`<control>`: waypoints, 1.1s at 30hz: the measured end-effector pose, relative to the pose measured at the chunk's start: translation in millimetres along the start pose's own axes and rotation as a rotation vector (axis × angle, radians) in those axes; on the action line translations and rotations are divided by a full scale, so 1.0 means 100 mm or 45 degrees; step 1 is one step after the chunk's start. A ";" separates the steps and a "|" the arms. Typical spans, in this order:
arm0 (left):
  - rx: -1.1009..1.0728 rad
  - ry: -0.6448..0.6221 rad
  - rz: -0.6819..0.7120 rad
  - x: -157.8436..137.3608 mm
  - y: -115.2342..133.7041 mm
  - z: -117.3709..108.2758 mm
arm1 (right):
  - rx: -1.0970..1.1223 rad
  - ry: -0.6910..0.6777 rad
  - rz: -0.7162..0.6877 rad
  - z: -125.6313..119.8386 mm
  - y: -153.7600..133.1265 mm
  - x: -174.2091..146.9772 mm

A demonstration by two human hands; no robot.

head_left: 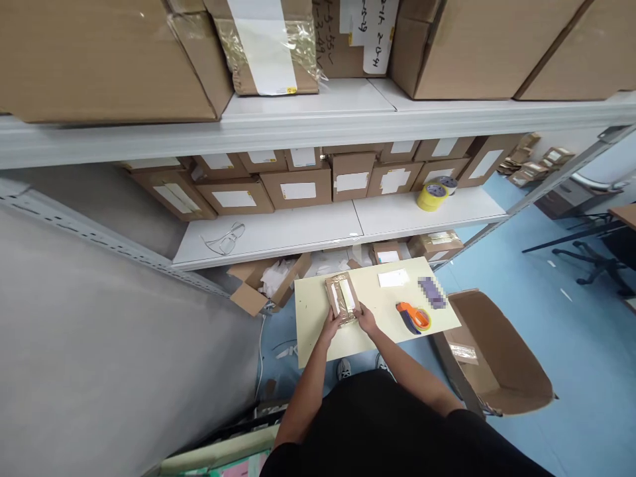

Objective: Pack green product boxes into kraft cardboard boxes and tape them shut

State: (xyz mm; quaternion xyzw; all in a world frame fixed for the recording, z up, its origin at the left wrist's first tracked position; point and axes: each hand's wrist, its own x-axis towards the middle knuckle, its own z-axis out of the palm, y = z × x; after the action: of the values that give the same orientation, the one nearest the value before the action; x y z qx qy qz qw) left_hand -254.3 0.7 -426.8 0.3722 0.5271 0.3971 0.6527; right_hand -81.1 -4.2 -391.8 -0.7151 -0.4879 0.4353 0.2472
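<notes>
A small brown cardboard box (342,283), wrapped in clear tape and bearing white labels, is between my hands over the pale yellow table (313,344). My left hand (330,324) grips its near left corner, while my right hand (366,319) has hold of the near right corner. The box's underside is hidden, so I cannot tell whether it touches the tabletop. Right of my right hand lies an orange tape dispenser (411,314) with a roll of yellow tape. White paper labels (393,277) and a blurred purple item (432,292) rest farther back.
Behind the table stands a white shelf rack (308,228) stacked with labelled cartons. Glasses (226,240) and yellow tape rolls (431,197) sit on its middle shelf. A large open carton (517,351) stands on the floor at right; a smaller open box (258,285) is at left.
</notes>
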 end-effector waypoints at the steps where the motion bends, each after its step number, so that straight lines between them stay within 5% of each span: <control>1: -0.018 -0.041 -0.004 -0.01 0.02 -0.02 | 0.018 0.002 -0.012 -0.01 -0.04 -0.02; 7: 0.022 -0.198 -0.018 0.04 0.19 0.14 | 0.165 0.174 -0.047 -0.35 -0.07 -0.21; 13: 0.227 -0.491 0.023 0.16 0.44 0.89 | 0.302 0.549 0.051 -0.89 0.16 -0.53; 23: 0.398 -0.946 0.059 0.05 0.60 3.00 | 0.501 1.226 0.116 -2.25 0.87 -1.08; 33: 0.498 -1.360 -0.011 -0.44 -0.23 5.26 | 0.606 1.485 0.494 -3.61 2.25 -1.88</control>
State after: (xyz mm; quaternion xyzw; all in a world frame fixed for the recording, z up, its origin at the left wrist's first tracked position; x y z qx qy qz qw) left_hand 260.2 -83.9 -342.8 0.6331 0.1891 0.0461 0.7492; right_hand 312.0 -241.0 -315.5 -0.8345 -0.0268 0.1089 0.5394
